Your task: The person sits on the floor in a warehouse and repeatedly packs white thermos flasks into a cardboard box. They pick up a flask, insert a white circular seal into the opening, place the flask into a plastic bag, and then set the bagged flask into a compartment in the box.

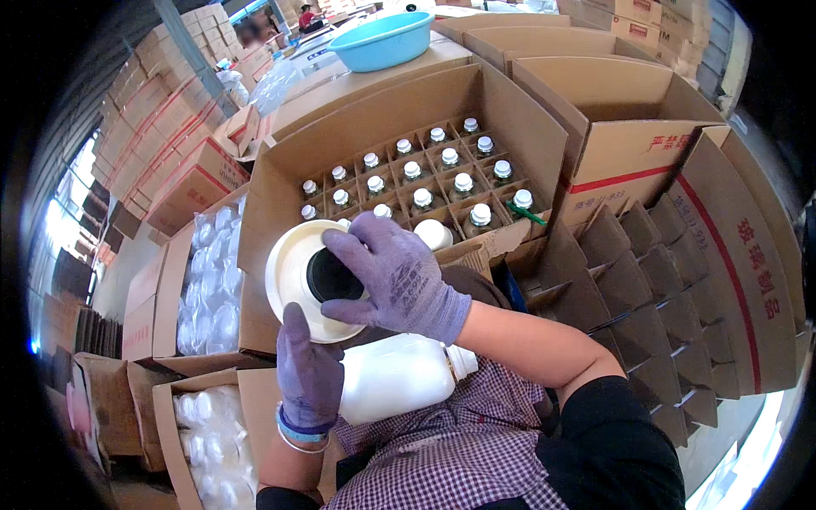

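Both my hands wear purple knit gloves. My left hand (308,374) grips a white plastic bottle (399,376) that lies sideways against my checked apron, its capped neck pointing right. My right hand (393,276) reaches over a cream round funnel-like dish (289,272) with a black centre (330,279), fingers curled on its black middle. Just beyond stands an open cardboard box (357,127) with a divider grid holding several small clear bottles (422,198) with white caps.
An empty box with cardboard dividers (663,280) stands open at right. Boxes of clear plastic-wrapped items (208,280) sit at left and lower left. A blue basin (382,38) rests on cartons behind. Stacked cartons (161,93) line the far left.
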### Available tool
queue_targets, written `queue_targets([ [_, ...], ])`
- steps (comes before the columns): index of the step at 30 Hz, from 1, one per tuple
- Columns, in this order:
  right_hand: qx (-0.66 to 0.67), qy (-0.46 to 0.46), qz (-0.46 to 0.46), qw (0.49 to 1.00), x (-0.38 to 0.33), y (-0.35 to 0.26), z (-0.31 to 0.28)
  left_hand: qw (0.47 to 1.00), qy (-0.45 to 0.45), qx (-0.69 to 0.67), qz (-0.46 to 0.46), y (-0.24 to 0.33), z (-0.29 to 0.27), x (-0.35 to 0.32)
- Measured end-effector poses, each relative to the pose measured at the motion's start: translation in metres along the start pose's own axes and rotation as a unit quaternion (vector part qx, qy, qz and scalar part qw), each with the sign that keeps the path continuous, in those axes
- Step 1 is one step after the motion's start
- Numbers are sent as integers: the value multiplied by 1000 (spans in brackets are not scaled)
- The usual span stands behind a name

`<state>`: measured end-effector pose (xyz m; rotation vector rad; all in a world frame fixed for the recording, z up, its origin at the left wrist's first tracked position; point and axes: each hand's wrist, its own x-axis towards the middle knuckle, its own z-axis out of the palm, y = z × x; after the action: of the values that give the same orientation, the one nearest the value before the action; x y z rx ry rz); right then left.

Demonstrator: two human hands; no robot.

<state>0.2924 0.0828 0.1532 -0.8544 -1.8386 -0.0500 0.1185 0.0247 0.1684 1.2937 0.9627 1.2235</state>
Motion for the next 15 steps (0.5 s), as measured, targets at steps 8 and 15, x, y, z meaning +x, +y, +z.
queue_targets([
  [8,147,-6,-69,987,16,20,21,708,-28,534,462,-16,-14,40],
  [15,73,-74,59,993,10,16,15,977,-45,194,80,-15,-2,37],
])
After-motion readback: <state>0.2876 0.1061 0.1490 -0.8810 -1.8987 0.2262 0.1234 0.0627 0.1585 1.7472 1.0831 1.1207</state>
